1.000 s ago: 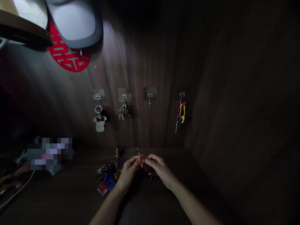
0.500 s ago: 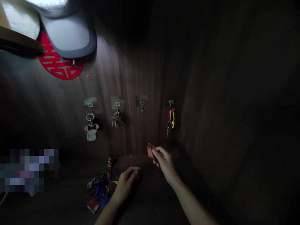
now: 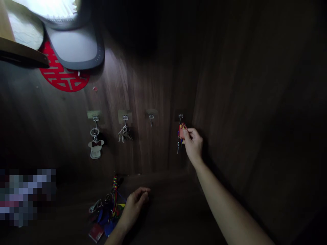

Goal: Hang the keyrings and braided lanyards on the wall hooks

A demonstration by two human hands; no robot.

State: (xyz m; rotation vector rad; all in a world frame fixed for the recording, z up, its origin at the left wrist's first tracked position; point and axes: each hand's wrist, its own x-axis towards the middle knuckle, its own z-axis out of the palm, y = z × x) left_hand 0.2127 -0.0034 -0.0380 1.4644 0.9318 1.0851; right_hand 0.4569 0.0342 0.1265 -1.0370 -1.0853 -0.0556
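Note:
My right hand (image 3: 194, 144) pinches a small red charm (image 3: 182, 132) between thumb and fingers. It holds the charm up against the rightmost wall hook (image 3: 181, 117), in front of a key with colourful cords (image 3: 178, 146) that hangs there. Whether the charm touches the hook is hidden by my fingers. Low down, my left hand (image 3: 135, 204) hovers or rests with its fingers loosely bent and nothing seen in them. Just left of it lies a pile of keyrings, blue tags and a braided cord (image 3: 107, 212).
A mouse-shaped keychain (image 3: 95, 148) and a bunch of keys (image 3: 125, 133) hang on the left hooks. Between them and the right hook is a bare hook (image 3: 151, 119). Above hang a grey cap (image 3: 74, 47) and a red cut-out ornament (image 3: 65, 83).
My right hand has moved up and right with the red charm, from below the hooks to the rightmost hook. My left hand has stayed low beside the pile. The view has shifted slightly.

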